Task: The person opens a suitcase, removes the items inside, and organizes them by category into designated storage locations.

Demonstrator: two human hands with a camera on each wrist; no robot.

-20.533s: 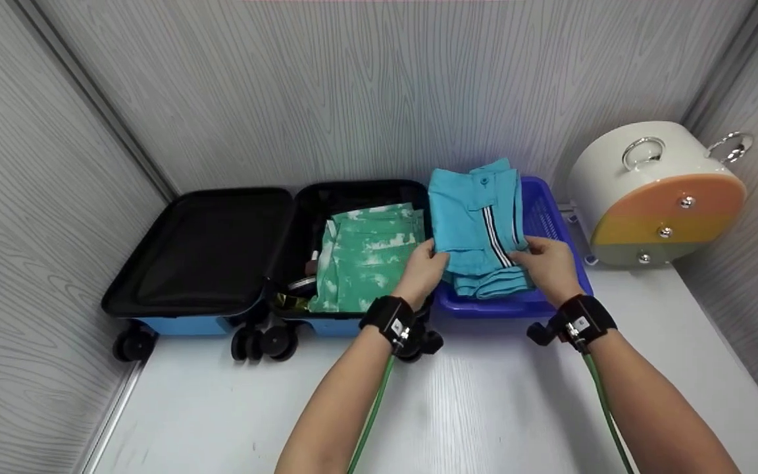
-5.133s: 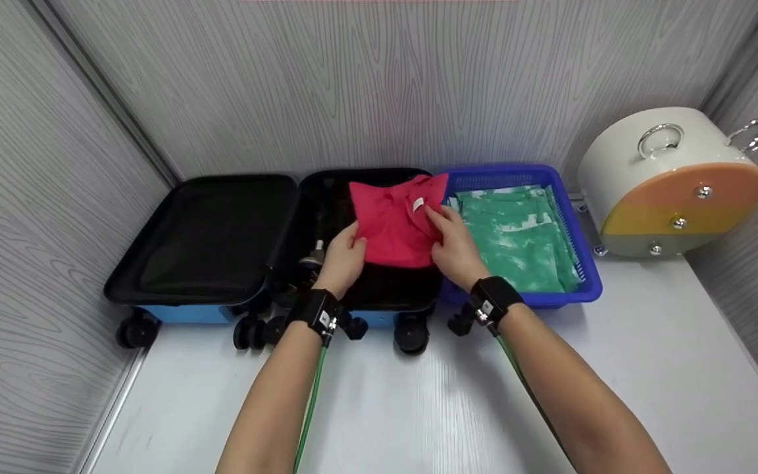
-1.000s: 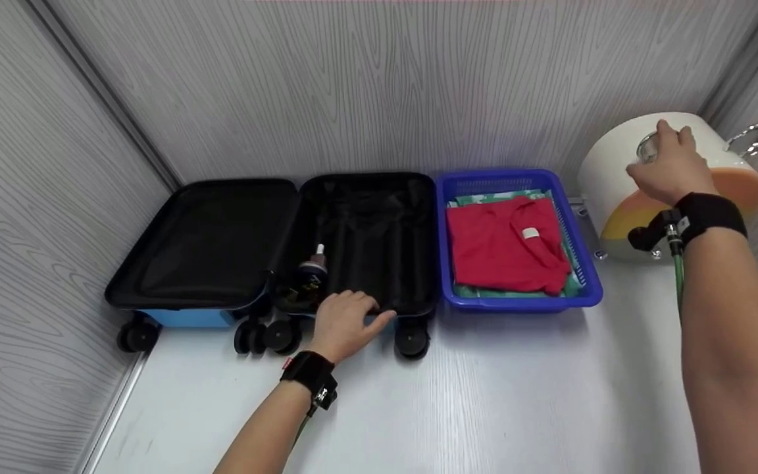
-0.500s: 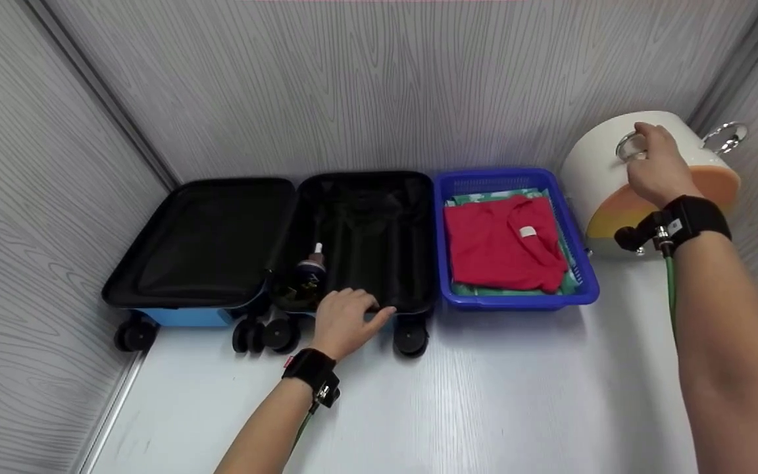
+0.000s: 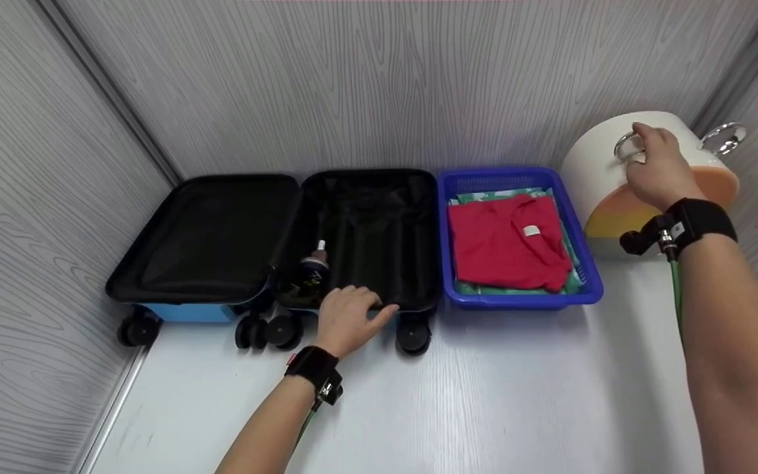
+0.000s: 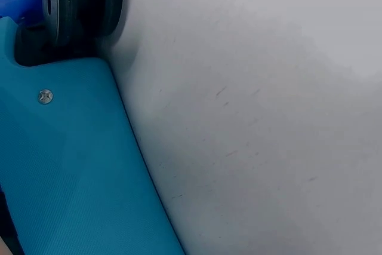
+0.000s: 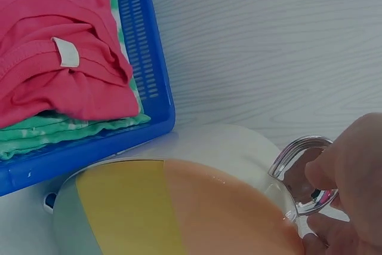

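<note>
My right hand (image 5: 663, 172) grips the ring handle (image 5: 622, 149) on top of a white rounded drawer box (image 5: 593, 168) with an orange, yellow and green front. In the right wrist view the thumb overlaps the metal ring (image 7: 284, 162); forearm and hand hide most of the front knobs in the head view. My left hand (image 5: 347, 321) rests over the front rim of an opened suitcase (image 5: 379, 243), thumb stretched to the right. A dark bottle with a pale tip (image 5: 314, 271) lies inside the suitcase at its left. The left wrist view shows the blue shell (image 6: 71, 159).
Between suitcase and box stands a blue basket (image 5: 525, 302). In it a folded red shirt (image 5: 501, 247) lies on a green patterned garment (image 5: 501, 195). The suitcase's other half (image 5: 208, 243) lies spread to the left, black wheels (image 5: 412, 337) facing forward. Wood-grain walls (image 5: 379, 85) enclose the table.
The green garment and red shirt went from the suitcase into the basket. My right hand has taken hold of the box handle, and the box has shifted slightly left. The left hand stays put.
</note>
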